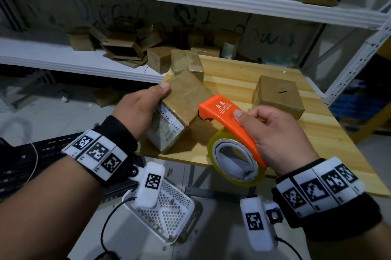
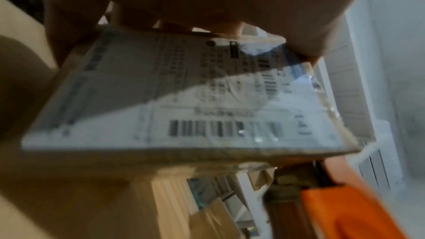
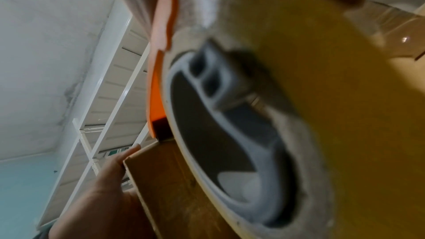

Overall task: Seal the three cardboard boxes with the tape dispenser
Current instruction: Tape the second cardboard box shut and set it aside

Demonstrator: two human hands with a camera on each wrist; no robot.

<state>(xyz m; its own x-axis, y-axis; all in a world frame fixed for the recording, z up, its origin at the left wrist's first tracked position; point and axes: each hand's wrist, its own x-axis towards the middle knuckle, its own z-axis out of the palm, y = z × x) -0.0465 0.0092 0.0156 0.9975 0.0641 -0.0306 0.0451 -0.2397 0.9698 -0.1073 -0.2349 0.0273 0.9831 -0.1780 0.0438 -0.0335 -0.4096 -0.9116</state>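
My left hand [image 1: 141,105] grips a cardboard box [image 1: 183,99] tilted above the near left corner of the wooden table [image 1: 321,132]; a white shipping label [image 2: 174,97] covers its near face. My right hand [image 1: 273,132] holds the orange tape dispenser [image 1: 224,118] with its roll of clear tape [image 1: 234,160]. The dispenser's front end touches the box's right edge. A second box [image 1: 187,63] stands behind the held one, and a third box [image 1: 279,94] sits at the table's right. In the right wrist view the tape roll [image 3: 299,97] fills the frame beside the held box [image 3: 165,184].
White metal shelving [image 1: 63,54] behind the table carries several loose and flattened cartons. A white perforated basket [image 1: 169,211] stands on the floor below my left wrist. A shelf upright [image 1: 359,65] runs along the table's right side.
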